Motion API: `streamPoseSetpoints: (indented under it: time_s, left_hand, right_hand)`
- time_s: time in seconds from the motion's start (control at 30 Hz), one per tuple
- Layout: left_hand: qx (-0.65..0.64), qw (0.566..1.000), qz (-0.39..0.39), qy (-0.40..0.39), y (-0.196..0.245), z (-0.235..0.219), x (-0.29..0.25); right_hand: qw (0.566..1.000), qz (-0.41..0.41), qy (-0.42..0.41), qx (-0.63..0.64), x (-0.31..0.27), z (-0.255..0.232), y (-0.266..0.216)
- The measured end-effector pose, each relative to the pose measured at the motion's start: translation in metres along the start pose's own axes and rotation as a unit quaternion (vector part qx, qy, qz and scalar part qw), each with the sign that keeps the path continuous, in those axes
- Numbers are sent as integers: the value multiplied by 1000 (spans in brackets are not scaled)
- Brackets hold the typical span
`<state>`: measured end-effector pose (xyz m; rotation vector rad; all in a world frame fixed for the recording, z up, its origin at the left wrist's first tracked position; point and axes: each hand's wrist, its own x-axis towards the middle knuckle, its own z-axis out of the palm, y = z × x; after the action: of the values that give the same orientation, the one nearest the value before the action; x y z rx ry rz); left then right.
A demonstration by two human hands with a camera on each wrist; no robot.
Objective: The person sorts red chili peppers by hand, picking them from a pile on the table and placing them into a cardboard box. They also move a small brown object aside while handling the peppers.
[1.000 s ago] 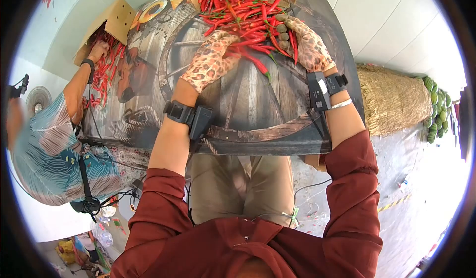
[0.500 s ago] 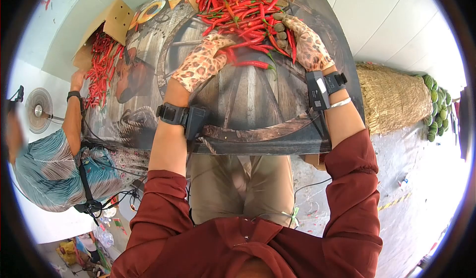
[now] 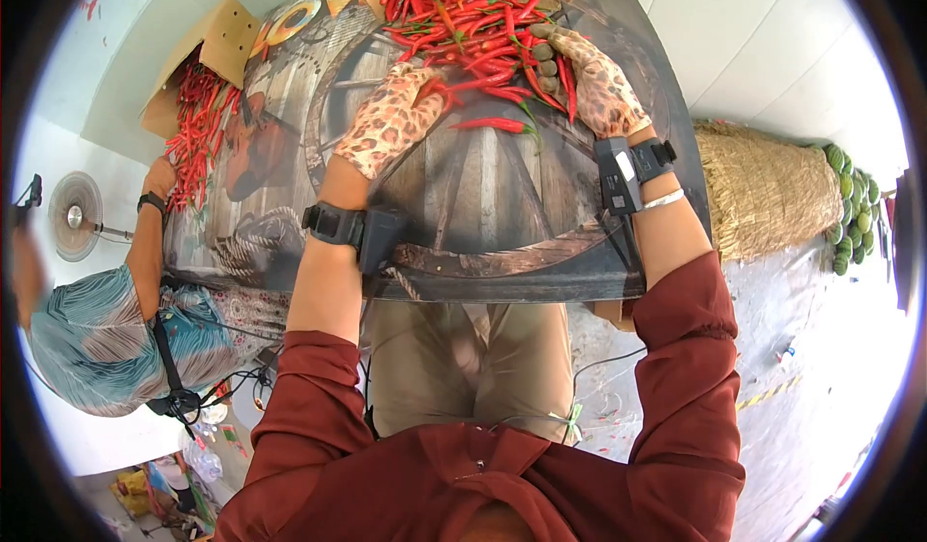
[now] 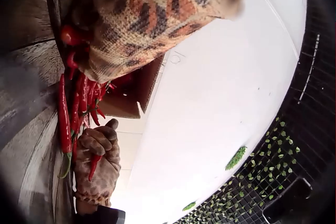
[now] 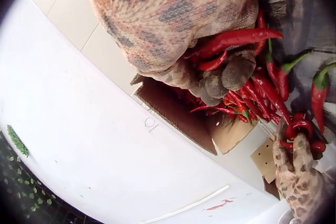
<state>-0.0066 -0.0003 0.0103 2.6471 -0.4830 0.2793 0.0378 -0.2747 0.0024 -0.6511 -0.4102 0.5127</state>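
Both hands wear leopard-print gloves with dark, soiled fingers. My left hand (image 3: pixel 391 122) is at the near left side of a heap of red chili peppers (image 3: pixel 473 20), its fingers curled on a few chilies (image 5: pixel 300 127). Across the heap's right side, my right hand (image 3: pixel 601 88) has curled fingers (image 5: pixel 239 69) with red chilies (image 5: pixel 231 40) held against the palm. One chili with a green stem (image 3: pixel 492 125) lies by itself on the table between the hands. The heap spills from a cardboard box (image 5: pixel 173 113) lying on its side.
The printed tabletop (image 3: pixel 483 194) ends near my waist. At the left, another person's hand (image 3: pixel 159 177) is beside a second chili pile (image 3: pixel 198 136) spilling from another box (image 3: pixel 217 44). A straw-coloured roll (image 3: pixel 768 189) and green melons (image 3: pixel 852 213) are on the right.
My left hand has shifted slightly left, and the chili by it has swung flat and now lies apart. The right hand stays put. The other person's hand has drawn back from the box.
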Motion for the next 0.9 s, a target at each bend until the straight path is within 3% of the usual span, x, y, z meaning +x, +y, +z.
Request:
streamPoseSetpoints:
  time_s: [0.2, 0.33, 0.4, 0.5, 0.57, 0.73, 0.83, 0.9]
  left_hand:
    - [86, 993, 63, -48, 12, -11, -4]
    - [8, 996, 51, -73, 20, -24, -12]
    - [9, 998, 9, -54, 24, -23, -12]
    - [19, 998, 4, -59, 13, -19, -7]
    - [12, 998, 4, -56, 9, -17, -6]
    - [63, 997, 21, -25, 5, -10, -4]
    - [43, 998, -30, -26, 9, -10, -3]
    - [6, 998, -49, 46, 9, -7, -1]
  right_hand:
    - [998, -9, 43, -42, 0, 7, 0]
    - [996, -13, 67, -62, -2, 9, -1]
    - [995, -12, 72, -74, -4, 14, -2]
    - [991, -21, 87, -99, -4, 14, -2]
    - [998, -3, 22, -53, 4, -2, 0]
    - [999, 6, 23, -43, 4, -3, 0]
    - [998, -4, 29, -51, -1, 6, -2]
    - [997, -13, 38, -61, -2, 8, -1]
